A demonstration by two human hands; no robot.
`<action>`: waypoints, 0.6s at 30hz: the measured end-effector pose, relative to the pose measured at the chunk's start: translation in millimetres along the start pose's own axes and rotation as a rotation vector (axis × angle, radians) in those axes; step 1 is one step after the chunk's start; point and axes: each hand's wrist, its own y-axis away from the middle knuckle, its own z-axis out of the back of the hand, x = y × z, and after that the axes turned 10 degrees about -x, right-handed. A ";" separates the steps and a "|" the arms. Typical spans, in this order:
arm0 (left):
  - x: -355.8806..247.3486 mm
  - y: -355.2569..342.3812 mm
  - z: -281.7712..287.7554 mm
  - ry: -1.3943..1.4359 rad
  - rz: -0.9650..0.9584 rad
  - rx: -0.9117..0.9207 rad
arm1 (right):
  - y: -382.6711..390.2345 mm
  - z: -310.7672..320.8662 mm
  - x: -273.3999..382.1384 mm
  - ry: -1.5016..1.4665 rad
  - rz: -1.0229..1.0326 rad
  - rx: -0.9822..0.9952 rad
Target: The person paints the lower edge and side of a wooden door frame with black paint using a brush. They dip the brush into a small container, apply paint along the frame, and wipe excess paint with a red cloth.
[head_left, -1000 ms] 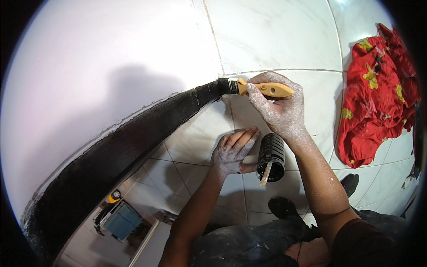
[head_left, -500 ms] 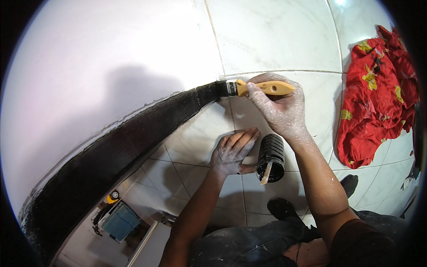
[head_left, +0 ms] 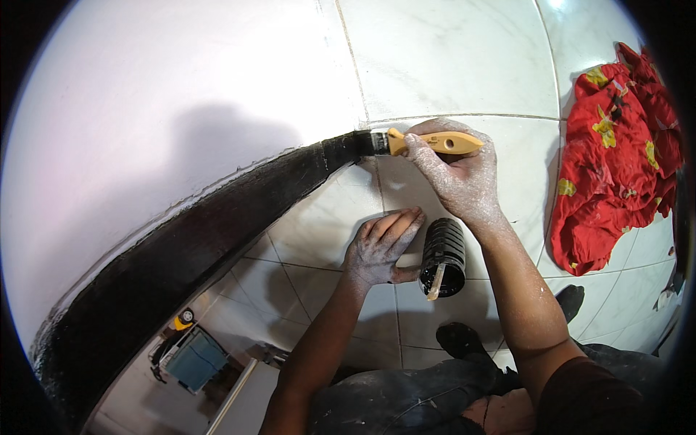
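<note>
A paintbrush (head_left: pixel 435 142) with a yellow-tan handle is gripped in my right hand (head_left: pixel 464 174), whose skin is speckled with white. Its dark bristles touch the far end of a black-painted skirting strip (head_left: pixel 246 196) at the foot of the white wall. My left hand (head_left: pixel 383 245) rests on the tiled floor, fingers stretched out and holding nothing. Its thumb points at a ribbed black container (head_left: pixel 444 246) standing between my forearms; whether they touch I cannot tell. A pale stick (head_left: pixel 436 283) leans out of the container's dark mouth.
A crumpled red cloth with yellow flowers (head_left: pixel 602 167) lies on the white floor tiles (head_left: pixel 449 58) at the right. My dark-covered foot (head_left: pixel 459 338) is just nearer than the container. A blue-grey bin-like object (head_left: pixel 197 359) stands at the lower left, beside a yellow item with a wheel (head_left: pixel 184 319).
The brush has shifted very slightly to the right, its bristles still against the black strip. My left hand and the container look unchanged.
</note>
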 end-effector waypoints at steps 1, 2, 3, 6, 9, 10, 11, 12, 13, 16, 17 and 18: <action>-0.3 -0.3 0.1 -0.006 -0.001 0.000 | -0.4 -2.1 2.8 -0.002 0.003 0.019; -0.6 -0.1 0.4 -0.013 0.000 0.000 | -0.6 -3.5 5.2 -0.005 0.005 0.040; -0.6 0.1 0.3 -0.011 0.000 -0.004 | -0.2 -3.4 6.7 -0.002 0.031 0.045; 0.0 0.8 0.2 -0.002 0.004 -0.005 | -0.3 -1.5 11.4 -0.015 0.052 0.057; 0.0 0.5 1.5 0.020 0.011 0.015 | -3.0 7.9 10.7 -0.048 -0.008 0.036; 0.5 0.2 2.0 0.029 0.011 0.016 | -3.5 7.3 10.1 -0.039 -0.013 0.045; 0.8 -0.6 2.0 0.041 0.009 0.017 | -4.1 6.9 10.1 -0.029 -0.018 0.052; 0.4 -1.1 1.8 0.035 0.006 0.008 | -4.5 6.5 10.4 -0.018 -0.023 0.059; -0.3 -1.3 1.6 0.030 0.004 -0.001 | -3.7 5.1 12.4 -0.021 -0.007 0.070; -0.8 -2.1 2.6 0.012 0.008 0.000 | -2.0 2.1 17.7 -0.034 0.044 0.098; -0.9 -2.2 3.4 0.007 0.010 0.004 | -2.3 4.7 17.8 -0.039 0.066 0.101; -0.5 -2.2 3.9 0.008 0.006 0.013 | -2.5 7.3 17.7 -0.043 0.087 0.105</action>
